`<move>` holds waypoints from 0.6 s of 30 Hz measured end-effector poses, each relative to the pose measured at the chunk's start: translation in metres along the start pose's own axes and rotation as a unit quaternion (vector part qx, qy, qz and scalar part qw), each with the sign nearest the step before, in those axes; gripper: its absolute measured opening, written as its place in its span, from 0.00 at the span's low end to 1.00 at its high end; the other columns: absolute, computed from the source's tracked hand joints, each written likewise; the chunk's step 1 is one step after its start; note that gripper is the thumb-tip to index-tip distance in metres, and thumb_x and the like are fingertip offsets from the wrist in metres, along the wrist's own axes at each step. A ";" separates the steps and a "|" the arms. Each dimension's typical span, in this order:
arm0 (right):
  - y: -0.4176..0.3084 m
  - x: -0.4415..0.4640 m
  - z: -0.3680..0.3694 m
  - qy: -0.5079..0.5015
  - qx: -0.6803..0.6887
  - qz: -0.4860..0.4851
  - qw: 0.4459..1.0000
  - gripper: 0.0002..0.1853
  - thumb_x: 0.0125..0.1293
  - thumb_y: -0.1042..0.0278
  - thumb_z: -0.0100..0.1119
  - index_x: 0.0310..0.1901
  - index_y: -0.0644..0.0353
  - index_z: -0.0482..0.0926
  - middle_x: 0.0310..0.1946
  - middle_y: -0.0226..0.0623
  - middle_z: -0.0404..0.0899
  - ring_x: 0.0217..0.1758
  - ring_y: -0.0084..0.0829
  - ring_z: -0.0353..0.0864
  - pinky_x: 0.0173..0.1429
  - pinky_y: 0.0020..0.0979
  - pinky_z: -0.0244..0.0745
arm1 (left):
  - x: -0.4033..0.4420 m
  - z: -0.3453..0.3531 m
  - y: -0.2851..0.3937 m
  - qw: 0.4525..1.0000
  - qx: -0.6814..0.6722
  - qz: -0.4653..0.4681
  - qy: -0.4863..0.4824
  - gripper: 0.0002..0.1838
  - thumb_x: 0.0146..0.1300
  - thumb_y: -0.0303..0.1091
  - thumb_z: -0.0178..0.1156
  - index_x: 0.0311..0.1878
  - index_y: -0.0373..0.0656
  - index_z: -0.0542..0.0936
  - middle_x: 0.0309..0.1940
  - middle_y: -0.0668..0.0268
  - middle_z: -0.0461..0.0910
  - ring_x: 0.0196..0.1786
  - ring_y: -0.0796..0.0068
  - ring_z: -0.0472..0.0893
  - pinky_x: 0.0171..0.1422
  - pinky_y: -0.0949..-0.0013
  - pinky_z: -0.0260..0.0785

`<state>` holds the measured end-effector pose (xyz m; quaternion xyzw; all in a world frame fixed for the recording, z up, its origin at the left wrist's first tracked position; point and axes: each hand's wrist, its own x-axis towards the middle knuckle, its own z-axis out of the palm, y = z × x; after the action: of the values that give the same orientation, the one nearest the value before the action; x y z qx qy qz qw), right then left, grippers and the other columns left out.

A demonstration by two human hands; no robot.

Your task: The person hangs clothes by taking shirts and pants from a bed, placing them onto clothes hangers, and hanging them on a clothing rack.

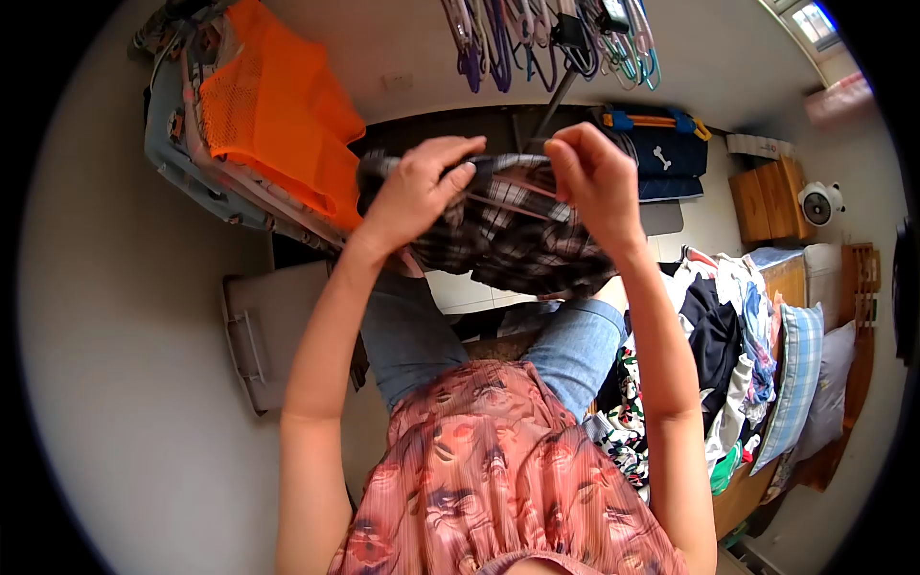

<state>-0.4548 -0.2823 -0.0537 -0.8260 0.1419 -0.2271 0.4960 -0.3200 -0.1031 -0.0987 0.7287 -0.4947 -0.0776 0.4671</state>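
A black, grey and white plaid garment (498, 235) hangs in front of me at about knee height, somewhat blurred. My left hand (422, 182) is closed on its upper edge at the left, thumb and fingers pressed together. My right hand (599, 177) is closed in a pinch at the upper right edge of the cloth. Between the hands, thin pinkish bars of what looks like a hanger (517, 196) show at the garment's opening. How far the hanger sits inside the cloth is hidden.
Many hangers (551, 38) hang from a rack ahead. An orange mesh vest (278, 105) lies over a covered item at left, above a lidded plastic bin (278, 335). Clothes (714, 326) and a checked pillow (797, 369) lie on a wooden bench at right. A fan (819, 204) stands beyond.
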 end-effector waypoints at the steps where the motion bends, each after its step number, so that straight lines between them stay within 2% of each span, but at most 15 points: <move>1: -0.001 0.005 -0.003 -0.014 0.042 0.006 0.999 0.07 0.68 0.70 0.60 0.38 0.66 0.78 0.19 0.29 0.75 0.19 0.14 0.70 0.24 0.20 0.67 | 0.002 -0.008 -0.010 0.997 0.067 0.042 0.001 0.19 0.64 0.33 0.58 0.58 0.41 0.78 0.57 0.58 0.78 0.61 0.58 0.75 0.67 0.62 0.64; 3: -0.009 0.014 -0.005 -0.037 0.039 0.007 0.999 0.07 0.69 0.71 0.57 0.38 0.67 0.78 0.18 0.26 0.73 0.19 0.13 0.68 0.24 0.19 0.64 | 0.005 -0.014 -0.017 0.984 0.165 0.063 0.006 0.21 0.60 0.33 0.62 0.57 0.43 0.79 0.57 0.59 0.78 0.62 0.58 0.74 0.68 0.62 0.61; 4: -0.010 0.018 -0.003 -0.043 0.051 0.008 0.998 0.07 0.69 0.71 0.57 0.39 0.67 0.78 0.18 0.26 0.73 0.19 0.13 0.68 0.24 0.18 0.64 | 0.009 -0.015 -0.016 0.984 0.165 0.063 0.016 0.22 0.56 0.34 0.66 0.55 0.43 0.80 0.53 0.59 0.80 0.59 0.59 0.75 0.66 0.61 0.61; 7: -0.020 0.021 0.005 -0.054 0.087 0.013 0.995 0.07 0.70 0.71 0.56 0.38 0.67 0.77 0.19 0.25 0.72 0.19 0.13 0.67 0.23 0.18 0.63 | 0.028 -0.018 -0.018 0.982 0.171 0.076 -0.042 0.21 0.53 0.36 0.67 0.52 0.43 0.81 0.47 0.59 0.80 0.54 0.58 0.77 0.63 0.59 0.63; 8: -0.019 0.021 0.007 -0.058 0.098 0.007 0.993 0.07 0.70 0.71 0.56 0.39 0.67 0.77 0.20 0.24 0.72 0.19 0.13 0.66 0.23 0.18 0.62 | 0.033 -0.013 -0.023 0.985 0.144 0.079 -0.045 0.20 0.51 0.36 0.69 0.48 0.42 0.82 0.42 0.60 0.80 0.50 0.58 0.78 0.61 0.58 0.64; 11: -0.023 0.018 0.009 -0.052 0.118 0.017 0.992 0.07 0.71 0.72 0.54 0.38 0.67 0.77 0.19 0.24 0.71 0.17 0.13 0.65 0.22 0.17 0.61 | 0.043 -0.009 -0.023 0.985 0.154 0.072 -0.040 0.21 0.47 0.39 0.72 0.45 0.43 0.83 0.40 0.64 0.81 0.49 0.59 0.78 0.61 0.60 0.64; 12: -0.022 0.018 0.003 -0.085 0.146 0.044 0.985 0.06 0.67 0.74 0.58 0.42 0.66 0.77 0.27 0.30 0.76 0.23 0.16 0.71 0.27 0.20 0.67 | 0.044 -0.014 -0.021 0.985 0.148 0.090 -0.021 0.21 0.45 0.40 0.73 0.43 0.43 0.83 0.40 0.65 0.81 0.48 0.61 0.78 0.62 0.61 0.64; 13: -0.023 0.017 0.000 -0.078 0.062 -0.032 0.994 0.08 0.64 0.75 0.60 0.45 0.65 0.77 0.31 0.31 0.77 0.27 0.19 0.73 0.30 0.21 0.69 | 0.046 -0.017 -0.021 0.984 0.151 0.095 -0.014 0.21 0.45 0.40 0.73 0.43 0.43 0.83 0.39 0.65 0.82 0.48 0.61 0.78 0.63 0.62 0.63; 15: -0.031 0.008 -0.004 -0.059 -0.105 -0.183 0.976 0.16 0.60 0.76 0.63 0.50 0.63 0.76 0.40 0.35 0.78 0.36 0.24 0.78 0.38 0.25 0.74 | 0.053 -0.028 -0.026 0.982 0.158 0.107 -0.002 0.21 0.45 0.40 0.73 0.43 0.43 0.83 0.39 0.66 0.82 0.47 0.62 0.78 0.64 0.62 0.63; 16: -0.037 0.000 -0.015 -0.106 -0.171 -0.157 0.967 0.26 0.53 0.76 0.66 0.56 0.60 0.74 0.49 0.37 0.76 0.48 0.31 0.77 0.49 0.31 0.75 | 0.055 -0.032 -0.032 0.980 0.155 0.119 0.023 0.19 0.45 0.38 0.73 0.41 0.43 0.83 0.38 0.68 0.82 0.47 0.63 0.79 0.65 0.61 0.61; 18: -0.027 -0.012 -0.026 -0.133 -0.238 -0.148 0.951 0.26 0.54 0.75 0.67 0.56 0.59 0.73 0.48 0.38 0.76 0.48 0.34 0.77 0.49 0.33 0.75 | 0.061 -0.043 -0.042 0.982 0.144 0.121 0.032 0.18 0.45 0.37 0.74 0.40 0.43 0.84 0.37 0.68 0.82 0.46 0.64 0.79 0.65 0.61 0.61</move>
<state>-0.4781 -0.2842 -0.0221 -0.9545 0.0011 -0.1456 0.2602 -0.2376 -0.1224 -0.0858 0.7248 -0.5705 0.0746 0.3790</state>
